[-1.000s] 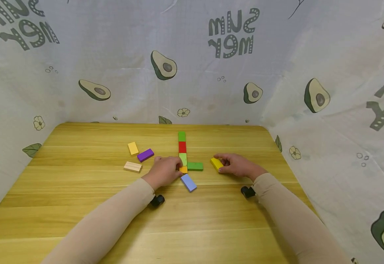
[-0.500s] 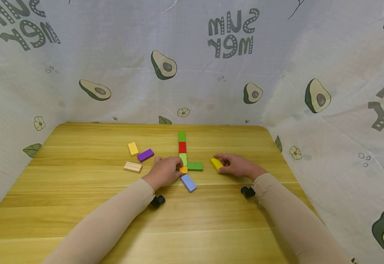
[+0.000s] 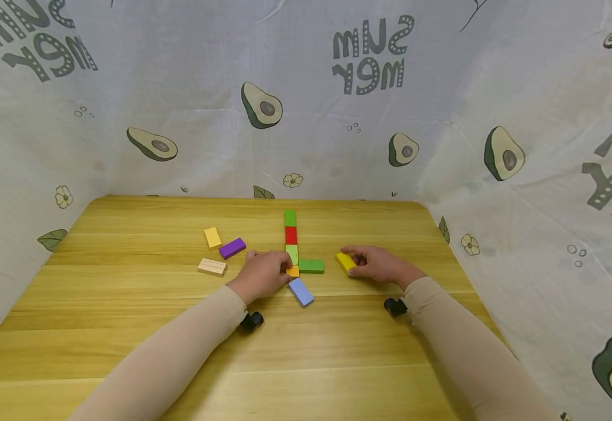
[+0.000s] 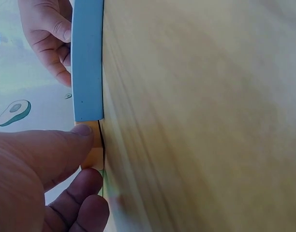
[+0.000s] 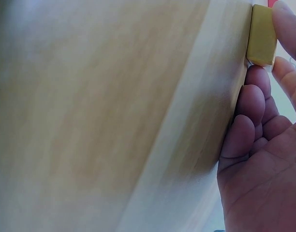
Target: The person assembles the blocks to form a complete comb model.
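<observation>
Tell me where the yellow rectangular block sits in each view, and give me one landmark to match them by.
Head: the yellow rectangular block lies right of centre, pinched by the right hand.
Left wrist: not visible; the right hand is at upper left, partly behind the light-blue rectangular block.
Right wrist: the yellow rectangular block is near the top right corner.
Shared landmark: the right hand.

On the table [image 3: 306,351], a row of blocks [image 3: 291,235] runs back to front. The left hand [image 3: 262,273] is on the left of its nearest end block [image 3: 293,272]. A side block [image 3: 311,266] lies to the row's right, a near block [image 3: 301,292] just before it. Farther right, an outer block [image 3: 345,262] sits within the right hand [image 3: 381,264]. Three loose blocks [image 3: 232,248] lie left; cloth [image 3: 327,140] hangs behind.
</observation>
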Demonstrator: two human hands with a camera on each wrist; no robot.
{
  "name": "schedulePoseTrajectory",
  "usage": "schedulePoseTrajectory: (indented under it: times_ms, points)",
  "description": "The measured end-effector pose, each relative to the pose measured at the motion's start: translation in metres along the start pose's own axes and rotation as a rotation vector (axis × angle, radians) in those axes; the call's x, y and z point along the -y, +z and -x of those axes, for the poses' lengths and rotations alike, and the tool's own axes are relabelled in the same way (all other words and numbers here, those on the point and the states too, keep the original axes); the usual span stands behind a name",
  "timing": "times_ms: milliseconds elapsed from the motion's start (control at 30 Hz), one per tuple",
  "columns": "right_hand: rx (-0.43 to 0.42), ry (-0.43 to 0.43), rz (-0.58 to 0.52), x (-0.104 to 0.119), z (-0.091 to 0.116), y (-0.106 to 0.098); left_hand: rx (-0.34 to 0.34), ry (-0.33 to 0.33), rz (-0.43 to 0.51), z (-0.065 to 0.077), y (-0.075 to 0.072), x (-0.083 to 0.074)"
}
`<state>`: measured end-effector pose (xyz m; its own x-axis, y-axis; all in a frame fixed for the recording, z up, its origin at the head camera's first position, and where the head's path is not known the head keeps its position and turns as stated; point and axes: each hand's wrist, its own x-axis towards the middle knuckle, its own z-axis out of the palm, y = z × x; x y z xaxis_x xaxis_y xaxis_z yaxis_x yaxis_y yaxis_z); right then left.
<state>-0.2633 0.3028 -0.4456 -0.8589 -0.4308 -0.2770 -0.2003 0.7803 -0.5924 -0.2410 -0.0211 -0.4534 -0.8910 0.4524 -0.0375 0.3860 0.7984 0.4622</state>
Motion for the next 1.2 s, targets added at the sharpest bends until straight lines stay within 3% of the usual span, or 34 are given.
schedulePoseTrajectory:
  times_ms: [533,900,1200]
  points:
    - [0.0,0.006,-0.007,0.0,-0.001,0.001,-0.017,0.007,0.027,0.001,0.002,0.001]
    - [0.001,0.002,-0.006,0.001,0.0,0.0,-0.009,-0.002,0.011,0.006,-0.009,0.002]
    - [0.002,-0.005,-0.002,0.0,-0.001,0.001,0.017,0.087,-0.08,0.022,-0.004,-0.015]
